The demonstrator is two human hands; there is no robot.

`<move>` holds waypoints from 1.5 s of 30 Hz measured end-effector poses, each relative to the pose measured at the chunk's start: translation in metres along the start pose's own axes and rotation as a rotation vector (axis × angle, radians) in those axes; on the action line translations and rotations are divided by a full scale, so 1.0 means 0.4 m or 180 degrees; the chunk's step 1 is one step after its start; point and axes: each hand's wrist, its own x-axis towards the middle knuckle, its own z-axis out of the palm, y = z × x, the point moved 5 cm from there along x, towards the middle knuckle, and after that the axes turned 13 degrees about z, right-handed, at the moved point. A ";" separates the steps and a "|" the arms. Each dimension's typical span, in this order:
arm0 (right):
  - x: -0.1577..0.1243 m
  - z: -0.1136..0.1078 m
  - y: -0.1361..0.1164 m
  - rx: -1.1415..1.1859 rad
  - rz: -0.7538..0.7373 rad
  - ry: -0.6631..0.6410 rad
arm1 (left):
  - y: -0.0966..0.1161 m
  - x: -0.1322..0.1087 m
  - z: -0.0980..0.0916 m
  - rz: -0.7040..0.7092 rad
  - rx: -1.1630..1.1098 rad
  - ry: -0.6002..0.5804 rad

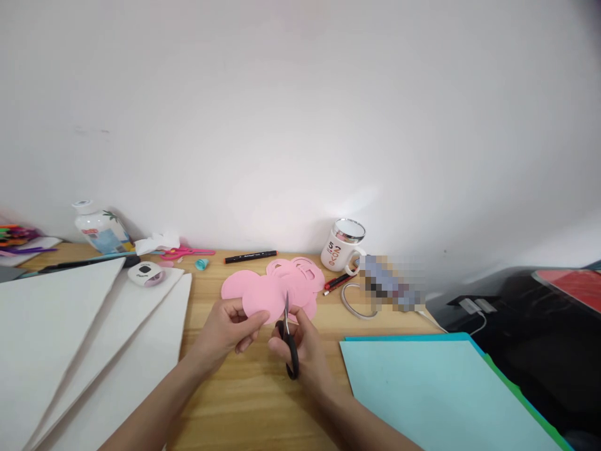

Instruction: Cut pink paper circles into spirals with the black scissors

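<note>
My left hand (238,327) pinches a round piece of pink paper (261,299) by its lower edge, thumb on top. In my right hand (303,341) is a pair of scissors (291,354) with black handles, its blades pointing away from me at the right edge of that paper. How far the blades are apart is hard to make out. Behind the held piece lie several more pink paper cutouts (307,275), rounded and overlapping on the wooden table (253,407). The held paper hides part of them.
White sheets (61,338) cover the left side, with a white oval case (146,274) on them. Pink scissors (188,252), a black marker (251,257) and a mug (345,244) stand or lie along the wall. Light blue sheets (436,394) lie at the right.
</note>
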 end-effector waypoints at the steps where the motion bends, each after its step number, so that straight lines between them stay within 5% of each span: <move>1: 0.000 -0.001 0.000 -0.0019 -0.0007 -0.0003 | 0.000 0.001 0.000 0.0005 0.0009 -0.0017; 45: -0.001 -0.003 0.017 -0.0227 -0.0011 -0.0014 | 0.020 0.003 0.005 0.0092 -0.0166 0.0066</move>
